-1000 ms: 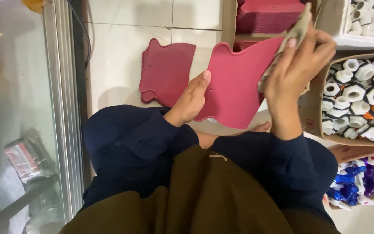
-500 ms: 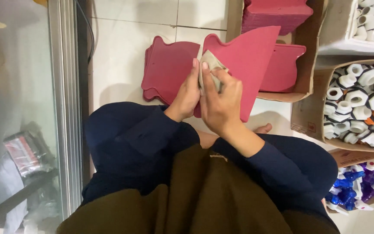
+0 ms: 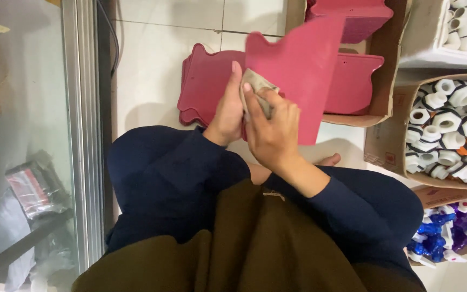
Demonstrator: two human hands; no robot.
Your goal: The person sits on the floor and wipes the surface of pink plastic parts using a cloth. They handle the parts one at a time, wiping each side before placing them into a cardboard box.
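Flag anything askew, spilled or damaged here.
Nothing stands out. The left hand holds a red sheet while the right hand presses a cloth on it. The floor stack and boxed fittings look tidy.

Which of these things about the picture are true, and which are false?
1. The right hand presses a beige cloth against a red plastic sheet. True.
2. The left hand is resting on the floor. False: it holds the near edge of the red sheet, its grip partly hidden by the right hand.
3. A pile of red sheets of the same shape lies on the white tiled floor. True.
4. The cardboard box on the right is full of green balls. False: it holds white plastic pipe fittings.
5. The person wears dark blue sleeves. True.
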